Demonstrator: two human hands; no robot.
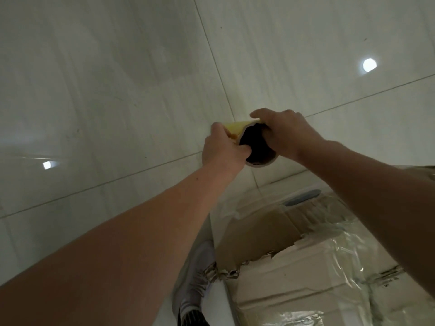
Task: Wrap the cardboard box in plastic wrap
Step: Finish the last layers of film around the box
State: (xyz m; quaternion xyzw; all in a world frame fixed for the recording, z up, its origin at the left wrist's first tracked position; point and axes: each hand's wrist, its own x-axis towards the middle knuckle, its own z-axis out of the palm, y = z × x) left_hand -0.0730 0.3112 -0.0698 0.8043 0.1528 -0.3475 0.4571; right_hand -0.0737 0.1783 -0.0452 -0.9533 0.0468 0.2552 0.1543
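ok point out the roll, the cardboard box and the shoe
roll [255, 147], head view, dark hollow of its core end
cardboard box [259, 234], head view, bare brown flap
shoe [200, 274], head view, its pale upper

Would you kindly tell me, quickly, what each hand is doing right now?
Left hand: closed on the roll, thumb inside its core.
Right hand: closed on the same roll from the other side.
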